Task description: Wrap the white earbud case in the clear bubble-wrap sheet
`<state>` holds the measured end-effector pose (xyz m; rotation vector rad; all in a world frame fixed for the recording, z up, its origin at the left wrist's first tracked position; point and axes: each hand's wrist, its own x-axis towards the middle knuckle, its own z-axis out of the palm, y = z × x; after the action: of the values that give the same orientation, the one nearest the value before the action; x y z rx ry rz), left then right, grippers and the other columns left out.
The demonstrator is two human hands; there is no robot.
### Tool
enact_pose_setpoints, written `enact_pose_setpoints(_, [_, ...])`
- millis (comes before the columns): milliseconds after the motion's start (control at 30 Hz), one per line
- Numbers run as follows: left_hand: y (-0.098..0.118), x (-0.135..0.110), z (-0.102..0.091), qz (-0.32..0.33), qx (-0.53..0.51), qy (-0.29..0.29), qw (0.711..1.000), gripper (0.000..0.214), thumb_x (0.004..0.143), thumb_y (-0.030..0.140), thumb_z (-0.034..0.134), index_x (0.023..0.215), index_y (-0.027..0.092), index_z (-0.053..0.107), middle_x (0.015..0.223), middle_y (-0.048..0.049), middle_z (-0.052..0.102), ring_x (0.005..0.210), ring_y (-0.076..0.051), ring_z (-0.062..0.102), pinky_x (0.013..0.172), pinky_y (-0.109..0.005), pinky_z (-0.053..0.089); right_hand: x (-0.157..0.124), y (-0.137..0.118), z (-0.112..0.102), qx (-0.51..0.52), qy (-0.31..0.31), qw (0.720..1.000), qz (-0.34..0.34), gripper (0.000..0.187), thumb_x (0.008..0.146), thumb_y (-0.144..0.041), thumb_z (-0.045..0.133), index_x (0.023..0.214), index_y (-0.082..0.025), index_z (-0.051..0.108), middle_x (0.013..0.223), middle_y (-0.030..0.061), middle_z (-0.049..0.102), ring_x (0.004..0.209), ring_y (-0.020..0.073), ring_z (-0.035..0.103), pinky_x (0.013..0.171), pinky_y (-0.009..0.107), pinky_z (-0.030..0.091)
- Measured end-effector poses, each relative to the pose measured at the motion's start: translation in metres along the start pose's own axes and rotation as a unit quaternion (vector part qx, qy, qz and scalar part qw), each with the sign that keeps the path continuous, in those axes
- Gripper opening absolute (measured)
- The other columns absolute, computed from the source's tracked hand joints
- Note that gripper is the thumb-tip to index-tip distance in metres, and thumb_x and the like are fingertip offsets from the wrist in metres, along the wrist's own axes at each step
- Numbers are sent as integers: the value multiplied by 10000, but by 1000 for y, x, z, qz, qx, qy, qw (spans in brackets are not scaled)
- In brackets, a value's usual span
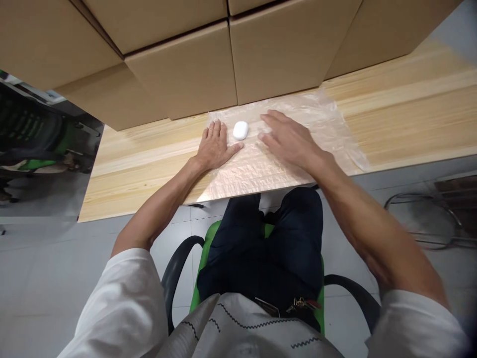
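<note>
A small white rounded case (240, 130), like an earbud case, lies on a sheet of clear plastic wrap (257, 171) spread over the wooden table. My left hand (215, 145) rests flat on the left part of the sheet, its thumb stretched out just below the case without gripping it. To the right of the case, my right hand (286, 135) is over the sheet with its fingers apart and slightly bent, holding nothing that I can see. Whether its fingertips touch the plastic I cannot tell.
Large cardboard boxes (186, 69) stand stacked along the table's back side. The pale wooden table (402, 109) extends to both sides. I sit on a green chair (210, 238) with black armrests. A dark chair (33, 119) stands at far left, and a metal-framed stool (425, 219) at right.
</note>
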<state>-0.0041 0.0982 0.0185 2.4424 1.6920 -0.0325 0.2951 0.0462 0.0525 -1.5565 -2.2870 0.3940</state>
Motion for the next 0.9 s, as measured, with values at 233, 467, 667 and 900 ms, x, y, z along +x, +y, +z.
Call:
enact_pose_setpoints(233, [-4,1,2,5,-29,-5,1000,1317,1164,1042,277,2073,91,216,2166,-270,149,2050,-504,91,1655,-664,87,70,-43,60,49,45,997,-27,781,1260,-824,571,1829,-290,619,1740,239,715,1620,577,665,1329,841,577])
enact_pose_setpoints(467, [-6,0,2,19,-40,10,999,1384,1122,1093,233,2071,87,215,2159,-275,177,2045,-524,94,1645,-674,77,59,-42,43,-11,-21,1000,5,723,1270,-813,533,1837,-366,571,1844,187,671,1704,582,530,1345,887,523])
enact_pose_setpoints(667, [-2,-3,-3,14,-24,10,1000,1433,1086,1135,148,2069,95,227,2161,-285,160,2041,-529,121,1645,-695,101,28,37,24,-52,24,997,44,690,1287,-678,539,1856,-289,580,1832,219,657,1705,582,523,1397,881,475])
enact_pose_setpoints(900, [0,-5,-5,16,-3,24,1000,1362,1099,1107,109,2071,165,261,2163,-248,215,2041,-493,167,1645,-691,150,0,109,-4,-57,70,992,87,861,1254,-652,494,2020,-272,392,1891,214,652,1700,570,585,1442,861,462])
